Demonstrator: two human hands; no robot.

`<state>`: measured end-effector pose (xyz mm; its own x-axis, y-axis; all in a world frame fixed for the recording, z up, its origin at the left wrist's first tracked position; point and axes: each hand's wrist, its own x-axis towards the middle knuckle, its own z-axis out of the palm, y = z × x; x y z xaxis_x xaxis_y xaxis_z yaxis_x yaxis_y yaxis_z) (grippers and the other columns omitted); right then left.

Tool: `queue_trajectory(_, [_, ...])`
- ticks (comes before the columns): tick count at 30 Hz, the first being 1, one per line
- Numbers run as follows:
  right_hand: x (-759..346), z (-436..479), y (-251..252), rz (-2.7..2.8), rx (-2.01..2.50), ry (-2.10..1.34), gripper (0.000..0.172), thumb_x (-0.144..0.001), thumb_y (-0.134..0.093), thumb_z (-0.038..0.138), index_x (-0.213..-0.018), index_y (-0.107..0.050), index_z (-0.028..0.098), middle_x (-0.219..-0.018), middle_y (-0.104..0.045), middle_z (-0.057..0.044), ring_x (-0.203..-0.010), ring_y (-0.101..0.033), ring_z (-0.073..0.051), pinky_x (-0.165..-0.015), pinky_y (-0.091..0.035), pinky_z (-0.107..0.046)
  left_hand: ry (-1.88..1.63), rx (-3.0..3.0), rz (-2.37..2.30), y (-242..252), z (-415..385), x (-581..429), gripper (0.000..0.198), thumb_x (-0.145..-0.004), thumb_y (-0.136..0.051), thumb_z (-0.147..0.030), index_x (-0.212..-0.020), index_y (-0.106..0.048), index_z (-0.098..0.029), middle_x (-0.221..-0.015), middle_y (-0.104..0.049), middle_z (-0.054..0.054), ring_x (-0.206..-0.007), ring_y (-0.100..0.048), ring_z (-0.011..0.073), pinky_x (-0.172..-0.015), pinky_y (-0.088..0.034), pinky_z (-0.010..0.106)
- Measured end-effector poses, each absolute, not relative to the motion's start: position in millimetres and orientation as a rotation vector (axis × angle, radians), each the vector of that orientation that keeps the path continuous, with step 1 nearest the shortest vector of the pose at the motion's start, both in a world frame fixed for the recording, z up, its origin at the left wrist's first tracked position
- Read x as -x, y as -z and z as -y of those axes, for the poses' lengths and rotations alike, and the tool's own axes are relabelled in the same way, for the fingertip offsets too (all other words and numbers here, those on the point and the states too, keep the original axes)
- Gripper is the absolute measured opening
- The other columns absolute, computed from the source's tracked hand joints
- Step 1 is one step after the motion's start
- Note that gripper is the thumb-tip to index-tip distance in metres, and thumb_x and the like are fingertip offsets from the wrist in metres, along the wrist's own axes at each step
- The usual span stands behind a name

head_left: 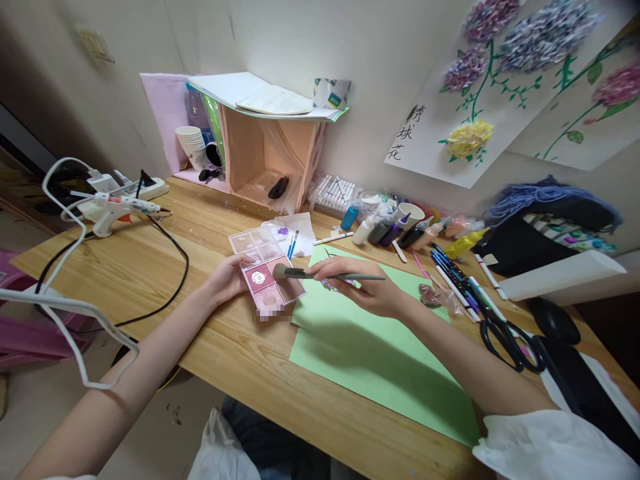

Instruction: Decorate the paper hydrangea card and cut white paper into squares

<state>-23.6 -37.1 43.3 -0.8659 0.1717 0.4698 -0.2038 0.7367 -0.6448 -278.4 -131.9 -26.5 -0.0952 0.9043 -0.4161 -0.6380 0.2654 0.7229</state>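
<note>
My left hand [229, 279] grips the left edge of an open makeup palette [267, 298] with pink and rose pans, its clear lid [255, 244] tilted back. Between the fingers of my right hand [357, 285] is a makeup brush [325, 273] with a dark handle. Its bristles are at the upper right pan, seemingly touching the powder. Under my right hand lie green paper sheets [370, 360]. Some small shiny item below my right fingers is mostly hidden.
A glue gun [107, 210] with looping cables lies at the left. Paint bottles [390, 230] line the back, below a cardboard shelf [270, 147]. Pens [457, 287], black scissors [505, 340] and a black mouse [554, 320] lie at the right. The table's front edge [280, 420] is near me.
</note>
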Motion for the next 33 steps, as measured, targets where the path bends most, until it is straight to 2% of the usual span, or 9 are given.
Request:
queue_trajectory(4, [20.7,34.5,-41.7,2.469,-0.039,-0.978,0.02,-0.089,-0.043,0.014,-0.104,-0.055,0.02,-0.106,-0.065,-0.009,-0.1,-0.061,-0.016,-0.084,-0.052,-0.034,-1.338,-0.344,-1.029,25.0,132.8,277.5,0.053,-0.072,-0.049,-0.009,-0.124,-0.047,-0.004,-0.103,-0.068,0.014,-0.095,-0.064,0.0236,-0.086,-0.051,0.035])
queue_trajectory(8, [3.1,24.4,-44.7,2.283,0.216,-0.942,0.016,-0.091,-0.043,0.02,-0.1,-0.056,0.02,-0.107,-0.063,-0.009,-0.101,-0.06,-0.018,-0.085,-0.052,-0.036,-1.315,-0.343,-1.027,20.9,133.6,275.8,0.047,-0.072,-0.049,-0.01,-0.119,-0.052,-0.005,-0.103,-0.068,0.013,-0.096,-0.064,0.0241,-0.089,-0.049,0.035])
queue_trajectory(14, [-14.6,6.6,-45.7,2.096,0.512,-0.894,0.015,-0.092,-0.041,0.027,-0.094,-0.055,0.021,-0.095,-0.06,-0.006,-0.086,-0.062,-0.017,-0.074,-0.055,-0.033,-1.319,-0.357,-1.062,16.4,132.7,274.0,0.053,-0.072,-0.048,-0.01,-0.125,-0.048,-0.006,-0.102,-0.069,0.012,-0.1,-0.062,0.0251,-0.093,-0.047,0.036])
queue_trajectory(22, [-7.4,5.3,-51.1,2.573,0.335,-0.742,0.015,-0.089,-0.039,0.015,-0.093,-0.053,0.018,-0.09,-0.062,-0.006,-0.081,-0.06,-0.016,-0.071,-0.049,-0.03,-1.307,-0.328,-1.046,17.1,133.0,276.3,0.048,-0.073,-0.048,-0.01,-0.12,-0.051,-0.005,-0.099,-0.069,0.013,-0.093,-0.065,0.0239,-0.085,-0.052,0.034])
queue_trajectory(33, [-26.9,11.5,-55.7,2.612,0.259,-0.685,0.025,-0.077,-0.041,0.006,-0.093,-0.054,0.02,-0.087,-0.065,-0.004,-0.078,-0.061,-0.015,-0.068,-0.049,-0.027,-1.329,-0.306,-1.047,19.5,131.9,276.6,0.041,-0.072,-0.048,-0.009,-0.112,-0.057,-0.004,-0.1,-0.069,0.015,-0.091,-0.066,0.025,-0.083,-0.053,0.035])
